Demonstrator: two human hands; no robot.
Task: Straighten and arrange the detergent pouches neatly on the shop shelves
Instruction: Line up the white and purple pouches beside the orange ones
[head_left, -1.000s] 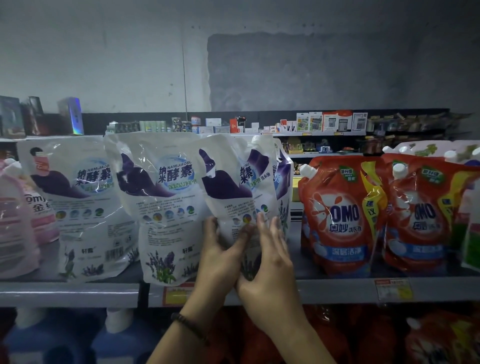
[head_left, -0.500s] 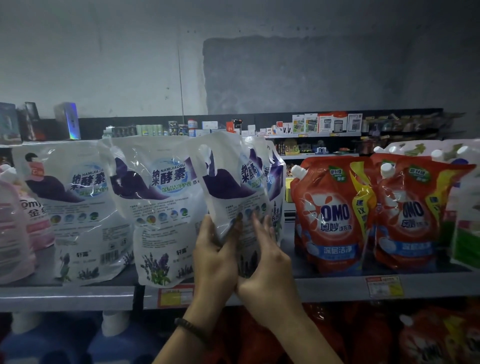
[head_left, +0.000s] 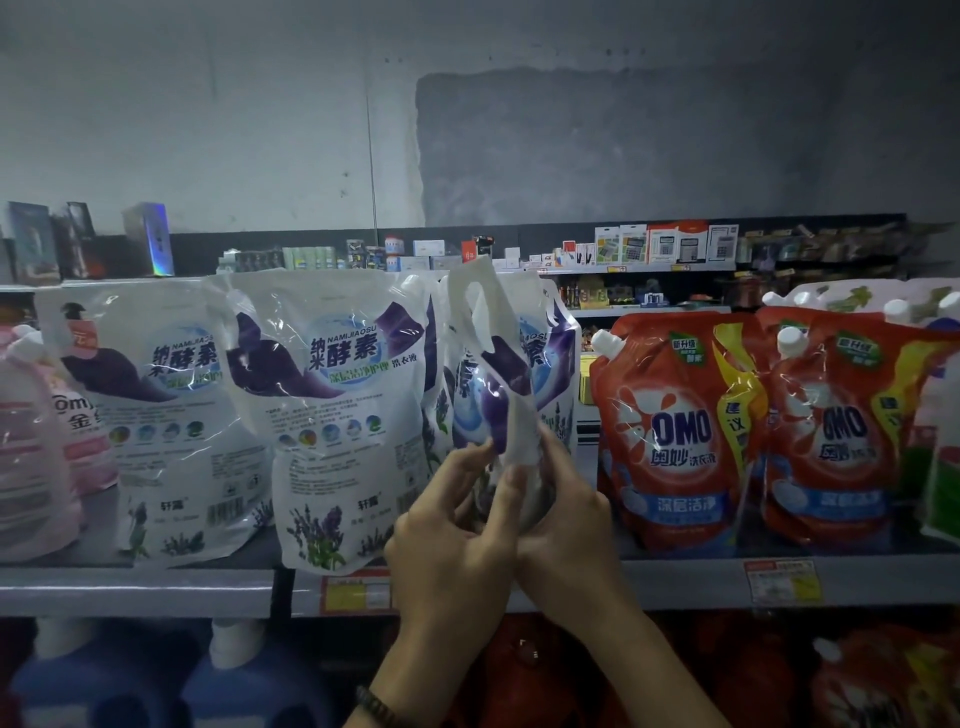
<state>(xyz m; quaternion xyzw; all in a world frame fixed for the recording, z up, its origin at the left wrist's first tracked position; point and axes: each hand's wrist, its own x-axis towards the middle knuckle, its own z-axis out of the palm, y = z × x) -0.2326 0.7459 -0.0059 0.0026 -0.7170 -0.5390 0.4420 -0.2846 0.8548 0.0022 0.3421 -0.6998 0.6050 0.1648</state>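
White pouch (head_left: 493, 374) — edge-on, gripped by left hand (head_left: 457, 525), right hand (head_left: 563, 525).

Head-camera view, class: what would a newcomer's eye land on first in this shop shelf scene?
At the centre, the left hand and right hand grip a white lavender detergent pouch, which is twisted edge-on. To its right, bright red OMO pouches stand on the grey shelf. To its left, two matching white pouches face front.

Glossy, crinkled plastic film covers the white pouches (head_left: 332, 405) and red pouches (head_left: 675, 426); the shelf edge (head_left: 135, 590) looks matt grey.
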